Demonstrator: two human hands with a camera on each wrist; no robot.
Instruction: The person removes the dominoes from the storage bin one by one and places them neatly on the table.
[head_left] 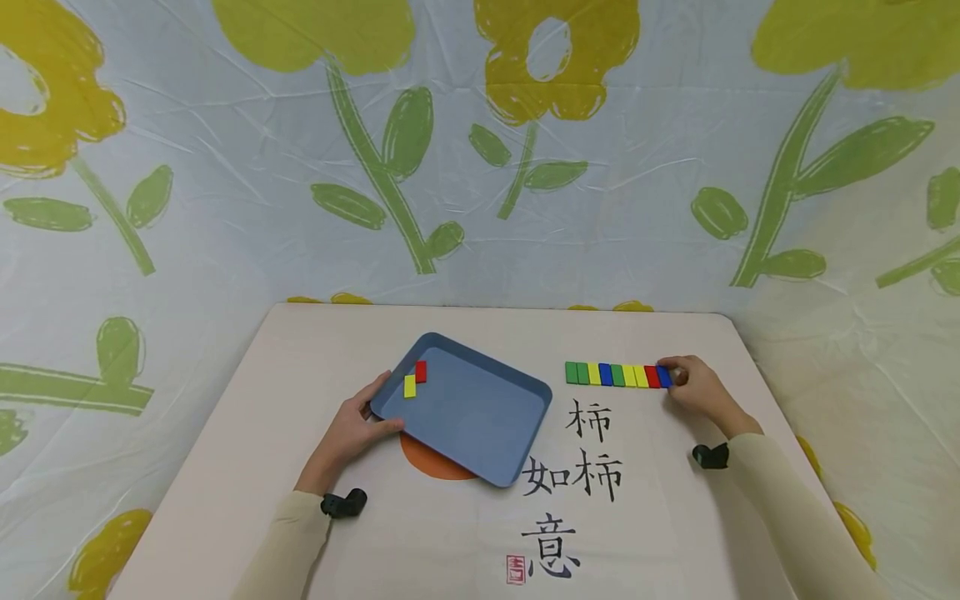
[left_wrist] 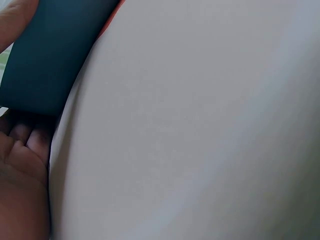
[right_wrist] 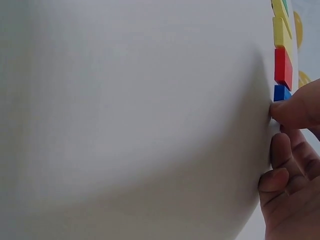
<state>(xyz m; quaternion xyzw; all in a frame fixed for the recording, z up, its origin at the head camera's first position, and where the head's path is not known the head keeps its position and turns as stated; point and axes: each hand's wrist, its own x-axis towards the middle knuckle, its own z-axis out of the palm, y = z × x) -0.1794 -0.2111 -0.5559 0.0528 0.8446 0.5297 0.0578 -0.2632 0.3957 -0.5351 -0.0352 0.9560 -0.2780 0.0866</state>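
My left hand (head_left: 351, 429) grips the blue-grey tray (head_left: 468, 408) at its left corner. The thumb lies along the rim, and the fingers tuck against the tray's side (left_wrist: 50, 60) in the left wrist view. Inside, a red domino (head_left: 421, 372) and a yellow domino (head_left: 409, 386) lie corner to corner near the tray's left end. Over on the right, my right hand (head_left: 701, 390) pinches the blue domino (head_left: 664, 377) that ends a straight row. Next to that one comes a red domino (right_wrist: 283, 69), then yellow ones, seen in the right wrist view.
The row runs left through green, yellow and blue dominoes to a green one (head_left: 572, 372). Black brushed characters (head_left: 551, 546) and a red seal (head_left: 515, 570) mark the pale table cover (head_left: 420, 542). An orange printed shape (head_left: 435, 462) shows beneath the tray. Flowered cloth (head_left: 637, 225) surrounds the table.
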